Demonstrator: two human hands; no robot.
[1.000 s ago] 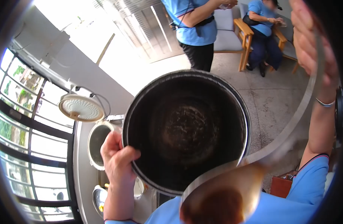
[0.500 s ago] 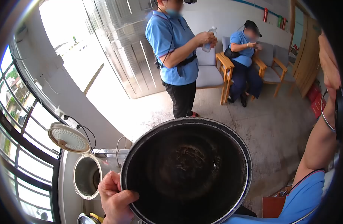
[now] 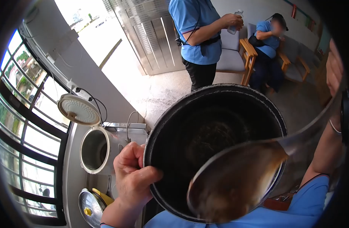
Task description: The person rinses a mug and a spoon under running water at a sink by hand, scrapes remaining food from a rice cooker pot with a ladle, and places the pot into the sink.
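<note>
My left hand [image 3: 134,176] grips the near-left rim of a deep black pot [image 3: 178,125], thumb inside and fingers outside. The pot is tilted so that its dark, scuffed interior faces me. In front of its lower right side is the bowl of a large metal spoon [image 3: 239,182], close to the camera and blurred, with brown liquid or residue on it. Its handle runs up and right to my right hand [image 3: 334,72], which is closed round it at the frame's dark edge. My right fingers show only in part.
Left, a rice cooker [image 3: 94,148] stands with its lid [image 3: 78,109] raised, beside a barred window. Below it lies a glass pot lid [image 3: 91,207] with a yellow knob. A person [image 3: 199,38] stands ahead holding a bottle [image 3: 234,22]; another person [image 3: 267,41] sits on a chair.
The large spoon has come into view from the right, in front of the pot. The camera view has shifted; the pot and my left hand now appear further right.
</note>
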